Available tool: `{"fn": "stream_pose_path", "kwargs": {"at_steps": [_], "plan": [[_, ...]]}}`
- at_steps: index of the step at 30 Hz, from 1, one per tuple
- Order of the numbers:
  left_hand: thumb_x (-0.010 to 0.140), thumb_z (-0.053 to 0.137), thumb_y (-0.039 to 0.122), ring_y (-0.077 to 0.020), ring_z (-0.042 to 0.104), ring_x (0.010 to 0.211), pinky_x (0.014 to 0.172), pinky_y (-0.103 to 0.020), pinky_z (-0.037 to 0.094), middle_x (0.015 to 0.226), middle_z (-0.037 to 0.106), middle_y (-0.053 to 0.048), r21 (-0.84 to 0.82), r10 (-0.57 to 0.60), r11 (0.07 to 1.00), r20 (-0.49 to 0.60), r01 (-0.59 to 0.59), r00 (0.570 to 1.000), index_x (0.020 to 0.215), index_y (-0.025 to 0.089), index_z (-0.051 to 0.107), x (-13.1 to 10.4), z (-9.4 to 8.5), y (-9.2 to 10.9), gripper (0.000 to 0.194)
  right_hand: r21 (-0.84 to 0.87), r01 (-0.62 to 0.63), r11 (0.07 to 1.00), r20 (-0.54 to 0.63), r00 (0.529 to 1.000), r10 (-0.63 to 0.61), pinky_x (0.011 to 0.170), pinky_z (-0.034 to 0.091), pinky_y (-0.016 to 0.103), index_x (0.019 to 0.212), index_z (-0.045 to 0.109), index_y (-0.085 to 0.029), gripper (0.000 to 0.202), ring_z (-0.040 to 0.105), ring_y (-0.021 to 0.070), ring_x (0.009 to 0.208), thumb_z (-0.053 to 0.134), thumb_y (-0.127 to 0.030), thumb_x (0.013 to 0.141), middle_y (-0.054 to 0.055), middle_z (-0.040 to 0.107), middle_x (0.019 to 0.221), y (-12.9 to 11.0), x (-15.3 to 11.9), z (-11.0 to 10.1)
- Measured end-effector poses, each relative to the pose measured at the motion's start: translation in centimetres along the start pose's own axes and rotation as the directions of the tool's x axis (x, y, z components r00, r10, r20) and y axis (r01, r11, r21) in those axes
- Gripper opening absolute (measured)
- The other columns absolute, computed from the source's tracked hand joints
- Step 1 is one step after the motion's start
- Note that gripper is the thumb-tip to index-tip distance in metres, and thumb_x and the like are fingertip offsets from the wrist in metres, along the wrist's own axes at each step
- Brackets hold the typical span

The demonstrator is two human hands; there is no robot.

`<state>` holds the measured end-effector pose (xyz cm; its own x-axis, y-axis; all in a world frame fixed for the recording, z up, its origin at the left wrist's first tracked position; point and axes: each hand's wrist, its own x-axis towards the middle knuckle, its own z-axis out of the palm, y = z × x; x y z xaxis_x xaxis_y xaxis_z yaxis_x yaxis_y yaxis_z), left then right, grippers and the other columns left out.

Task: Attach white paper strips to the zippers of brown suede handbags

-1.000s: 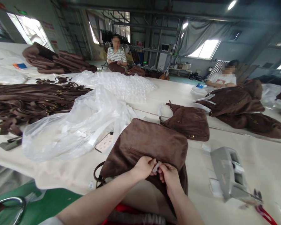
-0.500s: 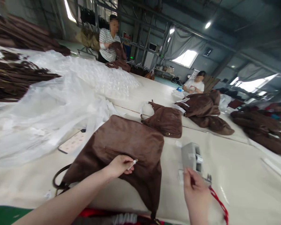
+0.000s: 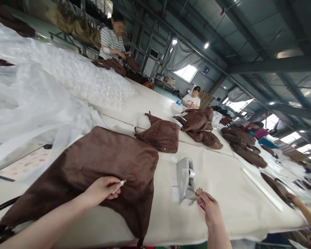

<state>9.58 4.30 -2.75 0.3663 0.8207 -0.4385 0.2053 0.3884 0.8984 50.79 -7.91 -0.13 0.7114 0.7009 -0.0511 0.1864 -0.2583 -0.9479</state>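
A large brown leather handbag (image 3: 114, 148) lies flat before me, a zipped pocket across its face. My left hand (image 3: 103, 190) pinches the white-wrapped zipper pull (image 3: 119, 186) at the right end of that zip. To the right stands a grey tape dispenser (image 3: 185, 176). Beside its front end, my right hand (image 3: 208, 205) has its fingers closed on a slim metal item with a red part (image 3: 201, 206); most of it is hidden, so its kind is unclear.
A smaller brown bag (image 3: 163, 135) lies beyond, with more brown bags (image 3: 197, 124) behind it. Clear plastic wrapping (image 3: 54, 93) covers the left side, near a phone (image 3: 26, 162). A white strip (image 3: 261, 188) lies at right. Co-workers stand farther off; another person's arm (image 3: 307, 214) reaches in at right.
The view has turned right. My right hand has moved to the dispenser's front end and taken hold of the red and metal item. My left hand still pinches the zipper pull.
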Motion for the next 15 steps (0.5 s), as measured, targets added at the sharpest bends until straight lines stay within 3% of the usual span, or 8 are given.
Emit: {"fn": "stream_pose_path", "kwargs": {"at_steps": [3, 6, 11, 15], "plan": [[0.055, 0.071, 0.056, -0.0177, 0.063, 0.064, 0.059, -0.025, 0.051, 0.067, 0.066, -0.004, 0.005, -0.003, 1.0, 0.001, 0.003, 1.0, 0.08, 0.014, 0.067, 0.0, 0.0, -0.1, 0.049, 0.127, -0.013, 0.992, -0.028, 0.999, 0.017, 0.058, 0.049, 0.03, 0.075, 0.071, -0.015, 0.042, 0.061, 0.0197, 0.064, 0.079, -0.05, 0.053, 0.004, 0.069, 0.07, -0.1, -1.3, -0.8], [0.055, 0.071, 0.056, -0.0173, 0.063, 0.064, 0.059, -0.025, 0.051, 0.068, 0.066, -0.004, 0.011, 0.001, 1.0, 0.009, -0.001, 1.0, 0.082, 0.014, 0.067, 0.1, 0.0, -0.1, 0.05, 0.119, -0.065, 0.991, -0.044, 0.997, 0.07, 0.06, 0.051, 0.03, 0.076, 0.07, -0.017, 0.042, 0.064, 0.0213, 0.067, 0.079, -0.051, 0.054, 0.003, 0.07, 0.069, 0.4, -2.7, -1.2], [0.059, 0.071, 0.054, -0.0171, 0.064, 0.065, 0.061, -0.026, 0.052, 0.069, 0.066, -0.003, 0.013, 0.013, 1.0, 0.0, -0.013, 1.0, 0.081, 0.014, 0.065, 0.1, 0.1, -0.3, 0.046, -0.044, -0.129, 0.991, -0.027, 0.991, 0.128, 0.051, 0.05, 0.031, 0.064, 0.065, -0.018, 0.045, 0.06, 0.019, 0.05, 0.074, -0.06, 0.052, 0.004, 0.065, 0.057, 2.8, -3.7, -1.1], [0.063, 0.07, 0.05, -0.0147, 0.062, 0.059, 0.058, -0.026, 0.052, 0.064, 0.064, -0.001, -0.02, 0.046, 0.999, -0.056, -0.047, 0.997, 0.08, 0.014, 0.061, -0.1, 0.6, -1.0, 0.04, -0.35, -0.116, 0.93, -0.118, 0.99, 0.079, 0.049, 0.05, 0.035, 0.06, 0.064, -0.023, 0.037, 0.065, 0.0265, 0.052, 0.066, -0.06, 0.057, 0.007, 0.067, 0.055, 4.3, -3.7, -2.4]]}}
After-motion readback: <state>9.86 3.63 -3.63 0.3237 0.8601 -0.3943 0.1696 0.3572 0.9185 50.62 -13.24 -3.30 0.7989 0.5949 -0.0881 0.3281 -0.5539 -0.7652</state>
